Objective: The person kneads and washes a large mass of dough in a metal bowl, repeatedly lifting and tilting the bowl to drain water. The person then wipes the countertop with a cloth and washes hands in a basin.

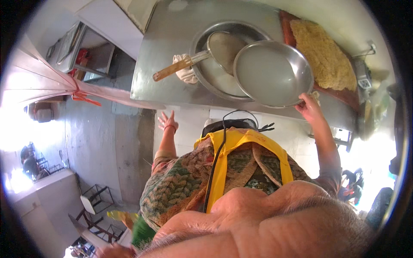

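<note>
My right hand (308,106) grips the near right rim of a steel bowl (267,74) that holds cloudy, whitish liquid. This bowl overlaps the right side of a larger steel basin (209,82), which also has pale liquid in it. Across the basin lies a strainer (226,48) with a round head; its wooden handle (172,68) points left over a crumpled pale cloth (187,74). Left of my body, away from the counter's front edge, my left hand (168,121) is empty with its fingers spread. Part of another cloth shows behind my right hand.
The metal counter (161,42) runs in front of me. On its right a yellowish, rough-surfaced mass (322,54) lies on a reddish-brown board (288,29). A pinkish curtain (42,75) tied with a red strip hangs at left. A stool (92,201) stands on the floor at lower left.
</note>
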A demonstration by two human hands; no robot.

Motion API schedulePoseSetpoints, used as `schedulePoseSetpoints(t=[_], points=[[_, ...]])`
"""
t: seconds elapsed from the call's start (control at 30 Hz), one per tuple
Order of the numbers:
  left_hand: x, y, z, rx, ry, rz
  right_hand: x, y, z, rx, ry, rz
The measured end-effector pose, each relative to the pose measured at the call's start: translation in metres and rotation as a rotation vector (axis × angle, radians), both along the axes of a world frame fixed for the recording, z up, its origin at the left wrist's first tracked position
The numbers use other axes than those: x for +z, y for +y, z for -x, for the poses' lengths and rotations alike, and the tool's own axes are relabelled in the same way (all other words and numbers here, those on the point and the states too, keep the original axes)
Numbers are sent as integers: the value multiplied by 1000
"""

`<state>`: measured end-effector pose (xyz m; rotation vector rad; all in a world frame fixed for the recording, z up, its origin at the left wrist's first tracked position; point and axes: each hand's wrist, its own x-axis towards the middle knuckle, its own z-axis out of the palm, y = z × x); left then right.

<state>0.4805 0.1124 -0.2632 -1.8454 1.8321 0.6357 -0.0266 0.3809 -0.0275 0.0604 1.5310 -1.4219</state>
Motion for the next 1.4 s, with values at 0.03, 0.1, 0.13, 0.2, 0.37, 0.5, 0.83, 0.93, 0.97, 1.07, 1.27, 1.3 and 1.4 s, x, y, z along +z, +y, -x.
schedulePoseSetpoints(t=[0.03, 0.1, 0.13, 0.2, 0.37, 0.5, 0.83, 0.93, 0.97, 1.07, 1.27, 1.3, 1.4], points=[[-21, -7, -11, -18, 103, 103, -1, 2, 1, 22, 11, -22], [-50, -29, -9, 222, 258, 162, -5, 3, 6, 96, 44, -75], [-58, -43, -11, 380, 290, 197, -6, 1, 6, 110, 35, -72], [-32, -38, 4, 519, 704, 229, -8, 10, 3, 64, 34, -85], [-43, -14, -34, 598, 939, 462, -6, 12, 4, 38, 41, -106], [2, -13, -22, 793, 969, 216, 21, -7, 6, 200, 37, -98], [35, -13, 16, 312, 1003, 364, 51, -12, 14, 206, 88, -100], [28, -23, 4, 285, 1135, 294, 54, -18, 13, 173, 83, -84], [13, -29, -1, 289, 1167, 356, 55, -22, 13, 165, 102, -118], [-11, -45, -10, 266, 1269, 473, 60, -32, 15, 143, 173, -179], [17, -58, 19, 198, 1406, 427, 74, -45, 2, 136, 311, -156], [21, -60, 20, 174, 1430, 443, 74, -49, 0, 148, 340, -165], [42, -59, 30, 105, 1371, 461, 76, -55, -3, 195, 424, -197]])
